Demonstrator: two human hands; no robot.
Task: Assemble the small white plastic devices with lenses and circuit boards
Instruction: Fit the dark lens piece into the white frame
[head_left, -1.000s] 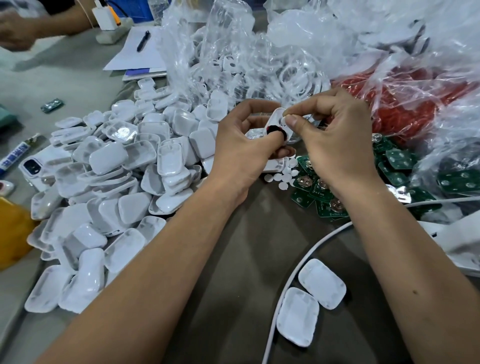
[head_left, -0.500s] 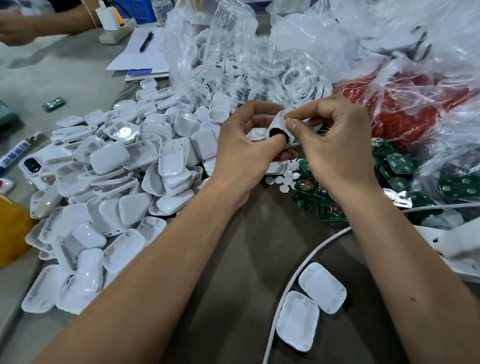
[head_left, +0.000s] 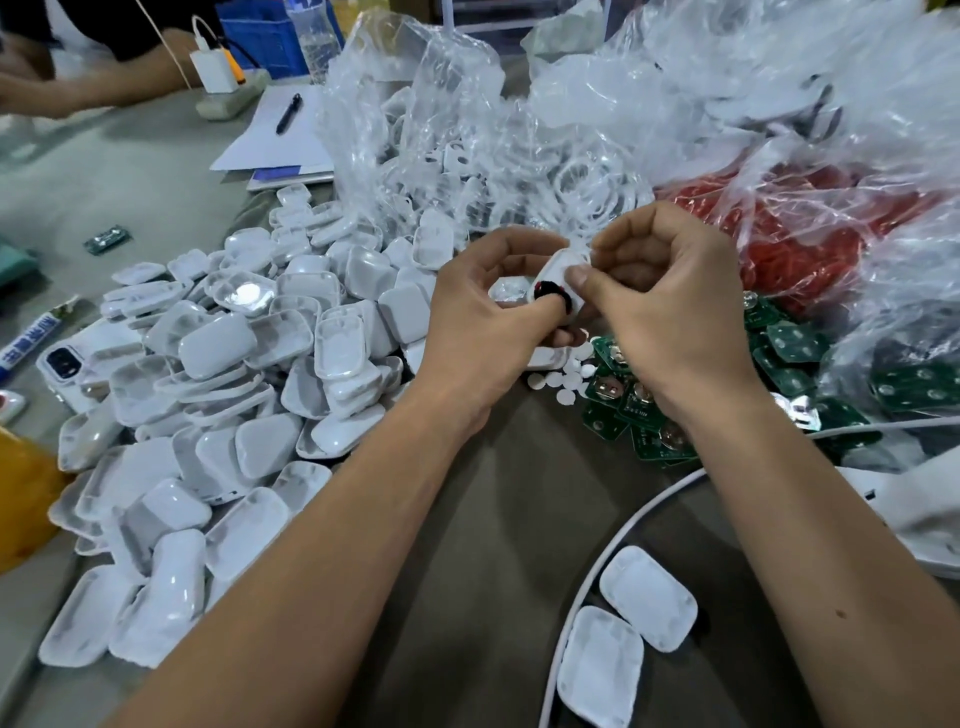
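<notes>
We grip the small white plastic shell (head_left: 556, 275) with our left hand (head_left: 483, 322) above the table so our right hand (head_left: 660, 312) fingers can pinch and press its top.

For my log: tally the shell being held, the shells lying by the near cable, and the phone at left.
Held shell: 1
Near shells: 2
Phone: 1
Total: 4
</notes>
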